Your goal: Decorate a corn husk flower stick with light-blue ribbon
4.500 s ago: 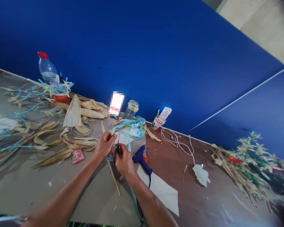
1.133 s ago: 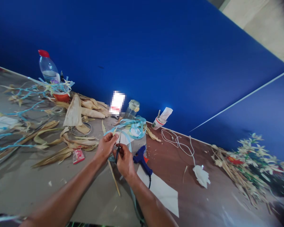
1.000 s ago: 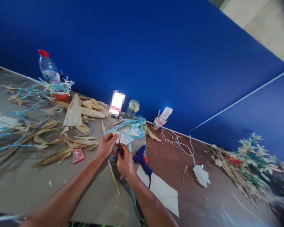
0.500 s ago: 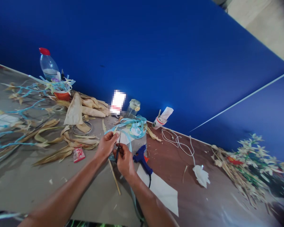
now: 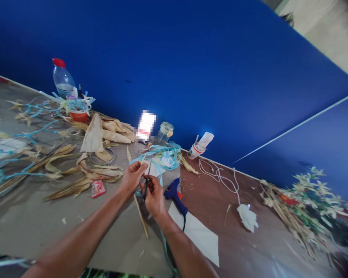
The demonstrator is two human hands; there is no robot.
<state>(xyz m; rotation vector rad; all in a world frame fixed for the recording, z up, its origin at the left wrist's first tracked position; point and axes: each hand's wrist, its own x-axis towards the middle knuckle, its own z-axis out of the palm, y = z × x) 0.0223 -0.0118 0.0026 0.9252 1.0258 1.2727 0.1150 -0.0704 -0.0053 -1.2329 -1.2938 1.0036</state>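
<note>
While the right hand (image 5: 154, 197) grips scissors (image 5: 146, 185) aimed twelve-o'clock-ish, the left hand (image 5: 132, 177) pinches a pale scrap (image 5: 144, 158), probably steadying it.

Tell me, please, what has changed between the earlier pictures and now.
The left hand and right hand edged slightly rightward; the view shifted a little too. No pick-up or release shows: the right hand still holds the scissors, and the glue gun stayed put.

Slim, dark scissors (image 5: 149, 176) are gripped in the fingers of the right hand (image 5: 154, 197), blades pointing away from the person, just beside the left hand (image 5: 131, 178). A small, pale yellowish piece (image 5: 143, 158), partly hidden, pokes out beyond the left fingertips.
</note>
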